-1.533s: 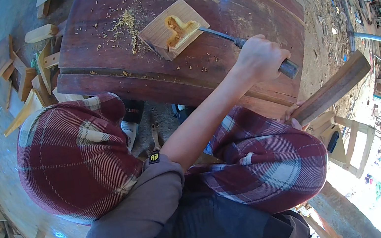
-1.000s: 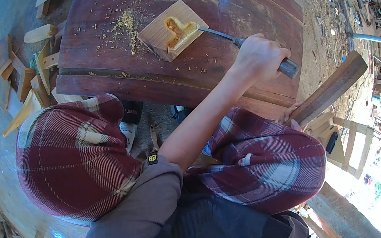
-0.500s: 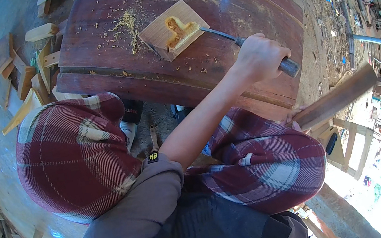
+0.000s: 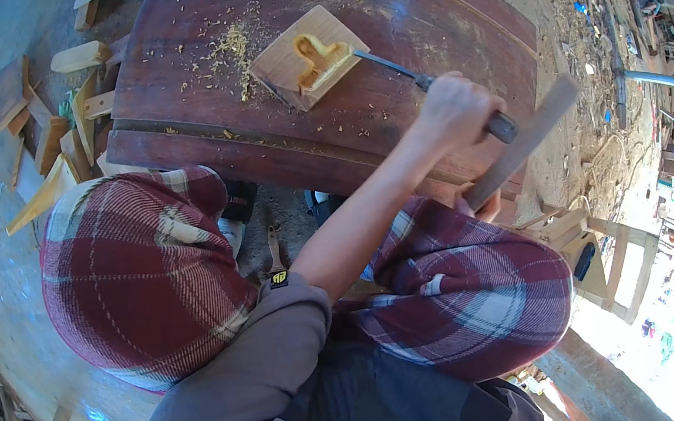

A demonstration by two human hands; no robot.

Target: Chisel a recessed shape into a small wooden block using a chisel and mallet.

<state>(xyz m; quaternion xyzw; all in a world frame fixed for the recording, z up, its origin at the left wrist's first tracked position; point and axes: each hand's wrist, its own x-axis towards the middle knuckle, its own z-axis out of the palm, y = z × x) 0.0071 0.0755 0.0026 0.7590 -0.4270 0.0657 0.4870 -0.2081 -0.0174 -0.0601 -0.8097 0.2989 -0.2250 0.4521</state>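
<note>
My left hand (image 4: 461, 111) is closed around the dark handle of a chisel (image 4: 398, 67), my forearm reaching across from the lower left. The chisel's tip rests at the right edge of a T-like recess (image 4: 319, 56) carved in a light wooden block (image 4: 278, 61). My right hand (image 4: 484, 203) is partly hidden behind my knee and grips a wooden bat (image 4: 529, 140). The bat slants up to the right, its edge close beside the butt of the chisel handle; whether they touch I cannot tell.
The block lies on a dark red-brown wooden bench (image 4: 193, 83) with a long groove. Wood shavings (image 4: 236, 46) are scattered left of the block. Offcuts (image 4: 49, 115) pile at the left. A brush (image 4: 275, 251) lies below, between my plaid-covered knees (image 4: 145, 276).
The bat in my right hand has swung left and up, from right of my knee to beside the chisel handle. My left hand and the chisel have shifted slightly.
</note>
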